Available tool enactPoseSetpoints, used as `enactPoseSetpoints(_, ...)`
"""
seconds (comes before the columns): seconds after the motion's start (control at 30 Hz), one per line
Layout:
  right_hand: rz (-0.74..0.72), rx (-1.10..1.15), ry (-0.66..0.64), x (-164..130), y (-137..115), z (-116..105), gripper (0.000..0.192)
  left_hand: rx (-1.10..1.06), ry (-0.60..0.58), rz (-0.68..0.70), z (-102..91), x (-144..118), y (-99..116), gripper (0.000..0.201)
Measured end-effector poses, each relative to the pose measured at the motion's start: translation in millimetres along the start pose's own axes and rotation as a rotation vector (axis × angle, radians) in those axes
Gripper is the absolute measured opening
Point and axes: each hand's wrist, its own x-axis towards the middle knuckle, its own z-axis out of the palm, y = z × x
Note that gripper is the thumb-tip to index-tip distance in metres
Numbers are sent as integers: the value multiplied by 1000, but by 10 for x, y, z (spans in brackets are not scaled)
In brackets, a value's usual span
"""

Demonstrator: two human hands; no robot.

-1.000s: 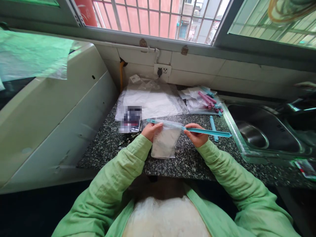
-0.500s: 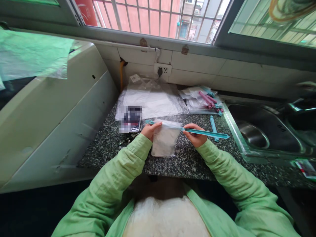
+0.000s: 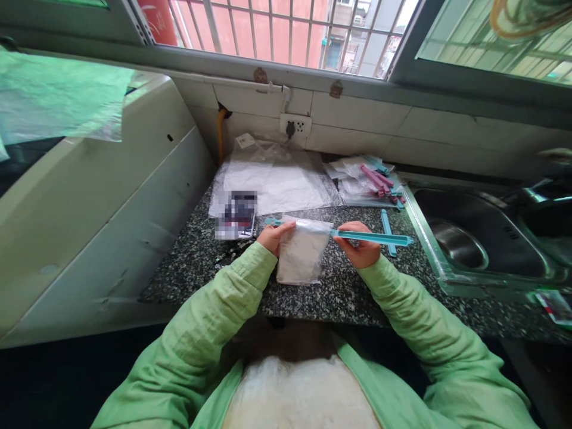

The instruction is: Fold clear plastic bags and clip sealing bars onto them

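Nearest the camera, two green sleeves are reaching forward over the edge of a speckled stone counter (image 3: 339,292). The left hand (image 3: 273,237) is closing its fingers around the upper left corner of a small clear bag (image 3: 301,253) filled with something white, and the bag is hanging just above the counter between the two hands. The right hand (image 3: 361,244) is pinching a long teal sealing stick (image 3: 370,238) that is running across the top of the bag, with its far end sticking out to the right, toward the sink (image 3: 469,238).

Just beyond the left hand, a blurred dark card (image 3: 236,214) is lying on the counter. A second teal stick (image 3: 386,229) is lying behind the right hand. Farther back, a pile of clear plastic sheets (image 3: 274,179) is lying against the tiled wall, and to its right pink and teal sticks (image 3: 375,179) are resting on more bags. A wall socket (image 3: 295,126) is sitting under the barred window (image 3: 286,30).
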Motion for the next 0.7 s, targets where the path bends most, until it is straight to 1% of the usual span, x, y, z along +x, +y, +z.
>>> enactPoseSetpoints(0.3,-81,-38,32,-28,4,-22,11,11,-22,-1,-5,3,-17,29)
enactPoseSetpoints(0.4,-132,-50,58,-35,-6,-17,11,20,-16,0,4,-9,-17,24)
enactPoseSetpoints(0.53,-169,-106,74,-40,-9,-13,12,28,3,11,25,-27,-12,12)
enactPoseSetpoints(0.6,-188,-124,71,-36,-3,-12,10,25,12,17,31,-32,-10,10)
enactPoseSetpoints(0.7,-221,-88,54,-28,8,-10,10,22,7,13,32,-31,-12,10)
